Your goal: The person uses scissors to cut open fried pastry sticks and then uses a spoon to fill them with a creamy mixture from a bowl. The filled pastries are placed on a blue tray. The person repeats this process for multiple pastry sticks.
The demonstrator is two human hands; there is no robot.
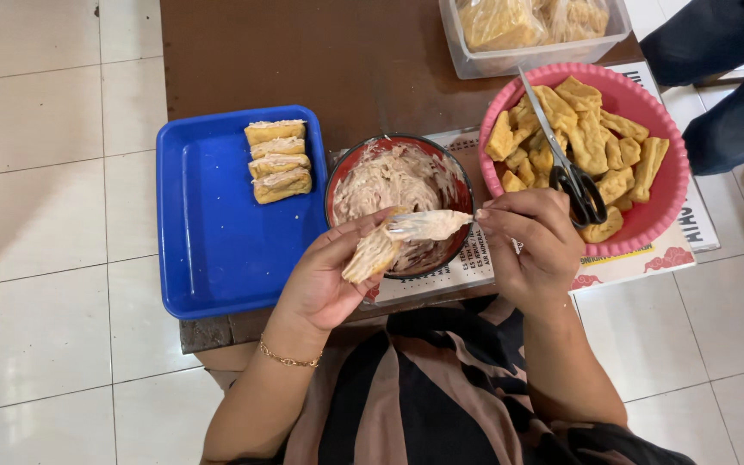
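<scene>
My left hand (325, 280) holds a split piece of fried tofu (370, 255) over the near rim of a red bowl (458, 185) of pale creamy filling (389, 176). My right hand (531, 245) grips a spoon (428, 226) heaped with filling, its tip resting at the tofu's opening. Several filled tofu pieces (278, 160) lie stacked in a row at the back of a blue tray (217, 250) on the left.
A pink basket (669, 202) of plain fried tofu pieces sits to the right, with black-handled scissors (566, 164) lying on it. A clear plastic tub (510, 60) with bagged tofu stands behind. Another person's legs in jeans (725, 77) are at top right. Tiled floor surrounds the low brown table (303, 60).
</scene>
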